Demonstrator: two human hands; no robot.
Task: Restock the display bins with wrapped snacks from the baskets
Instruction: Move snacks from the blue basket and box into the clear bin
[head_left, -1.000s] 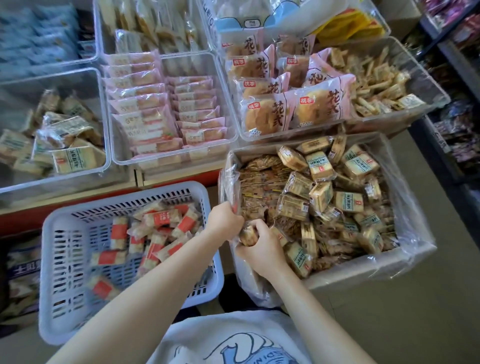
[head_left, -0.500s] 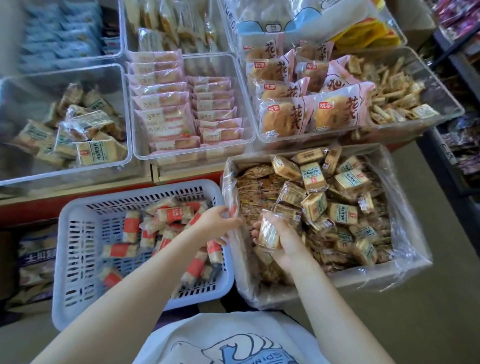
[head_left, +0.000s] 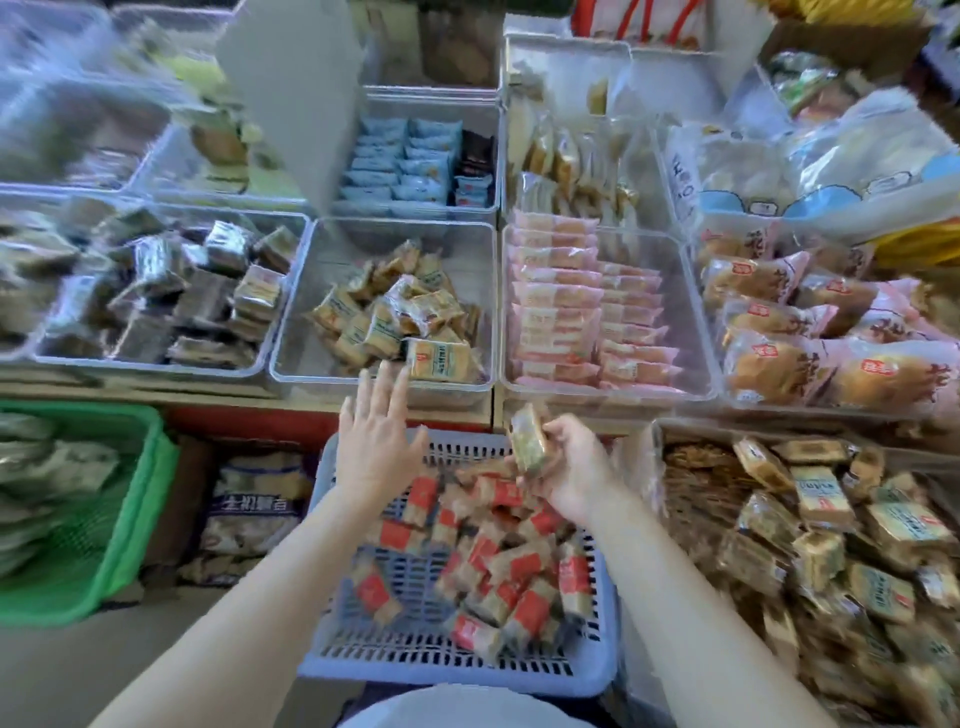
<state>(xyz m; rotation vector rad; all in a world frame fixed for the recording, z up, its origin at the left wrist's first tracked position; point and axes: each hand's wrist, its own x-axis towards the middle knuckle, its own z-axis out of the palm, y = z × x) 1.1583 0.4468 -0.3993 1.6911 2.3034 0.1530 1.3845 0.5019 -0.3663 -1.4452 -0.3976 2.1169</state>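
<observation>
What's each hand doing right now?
Left hand: open, fingers spread, holding nothing.
Right hand: grips a clear-wrapped tan snack pack.

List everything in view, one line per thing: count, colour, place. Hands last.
lavender basket: one, bottom centre, holds red-and-tan wrapped snacks.
green basket: one, bottom left, holds blurred pale packs.
lined box: one, clear plastic liner, bottom right, heaped with tan wrapped snacks.
half-filled bin: one, clear, centre, tan snacks.
dark-snack bin: one, clear, centre left.
pink-pack bin: one, clear, right of centre, rows of pink packs.
bread packs: several, pink and orange, far right.
blue packs: many, back centre.
left hand: one, fingers spread, empty, near the half-filled bin.
right hand: one, grips a wrapped snack.
</observation>
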